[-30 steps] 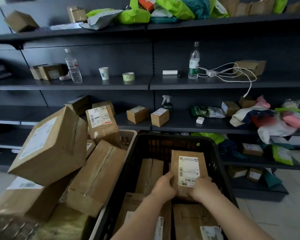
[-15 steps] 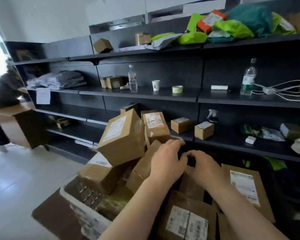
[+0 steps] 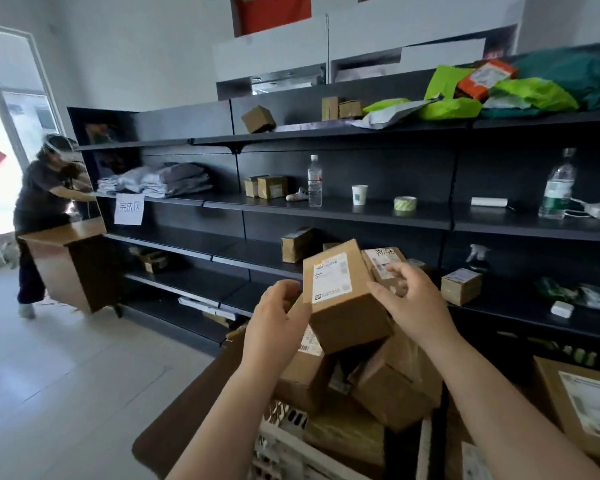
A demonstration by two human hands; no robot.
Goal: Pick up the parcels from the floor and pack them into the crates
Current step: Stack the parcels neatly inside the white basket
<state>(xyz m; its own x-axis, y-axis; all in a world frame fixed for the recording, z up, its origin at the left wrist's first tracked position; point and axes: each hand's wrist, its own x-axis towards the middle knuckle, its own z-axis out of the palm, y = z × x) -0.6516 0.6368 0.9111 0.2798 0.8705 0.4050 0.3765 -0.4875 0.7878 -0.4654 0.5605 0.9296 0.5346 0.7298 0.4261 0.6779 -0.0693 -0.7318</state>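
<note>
A cardboard parcel with a white label [image 3: 343, 303] lies tilted on top of a heap of brown parcels [image 3: 388, 393]. The heap fills a white lattice crate [image 3: 277, 441] at the bottom centre. My left hand [image 3: 277, 320] is against the parcel's lower left side, fingers loosely curled. My right hand [image 3: 409, 299] is at its right side, thumb on the edge and fingers relaxed in front of a second labelled parcel [image 3: 381, 261]. A flat labelled parcel [image 3: 582, 410] lies at the lower right.
Dark shelving [image 3: 326, 213] runs across the back, with bottles, a paper cup, tape, small boxes and green bags on it. A person [image 3: 39, 202] at the left handles a wooden cabinet [image 3: 66, 265]. Pale floor [image 3: 66, 375] stretches to the left.
My view has swung left and up, from the black crate to the heaped white crate. Both hands let go of the flat parcel and moved to the top parcel of the heap.
</note>
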